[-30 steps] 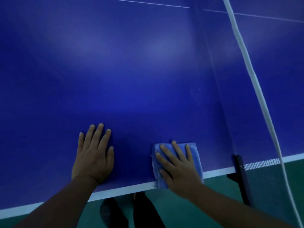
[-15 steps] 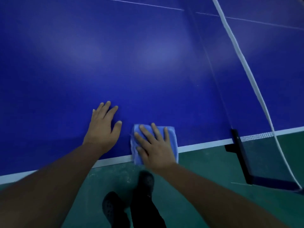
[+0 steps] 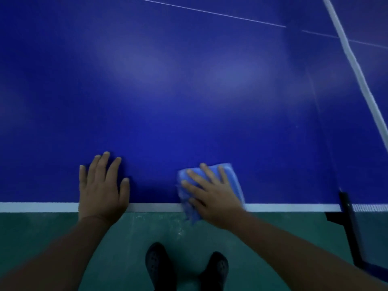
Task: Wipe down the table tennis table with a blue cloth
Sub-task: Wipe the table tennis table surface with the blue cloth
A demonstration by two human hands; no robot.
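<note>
The table tennis table (image 3: 168, 91) fills most of the view, deep blue top w/ soft light patches, a thin white centre line (image 3: 210, 13) running across the far part & a white edge stripe (image 3: 42, 207) along the near side. Below that edge is the green floor (image 3: 134, 238), scuffed w/ pale marks. At right the net's white top band (image 3: 354, 66) slants from the upper edge down to the right edge; its black post (image 3: 349, 223) clamps at the table's near edge, approx. at the right end of the stripe. Two bare forearms come up from the bottom corners. Left hand (image 3: 102, 190) lies flat on the tabletop, palm down, fingers straight & slightly spread, heel of the hand over the white stripe, holding nothing. Right hand (image 3: 212, 194) presses flat on the blue cloth (image 3: 231, 177), fingers straight & spread on top of it, not curled round it. Cloth is folded to a rough rectangle, lighter blue than the table, sitting on the top right beside the near edge, w/ one crumpled corner hanging over the stripe past the edge. The two hands are well apart. Btw the arms, at the bottom, two dark perforated shoes (image 3: 159, 265) stand on the floor.
</note>
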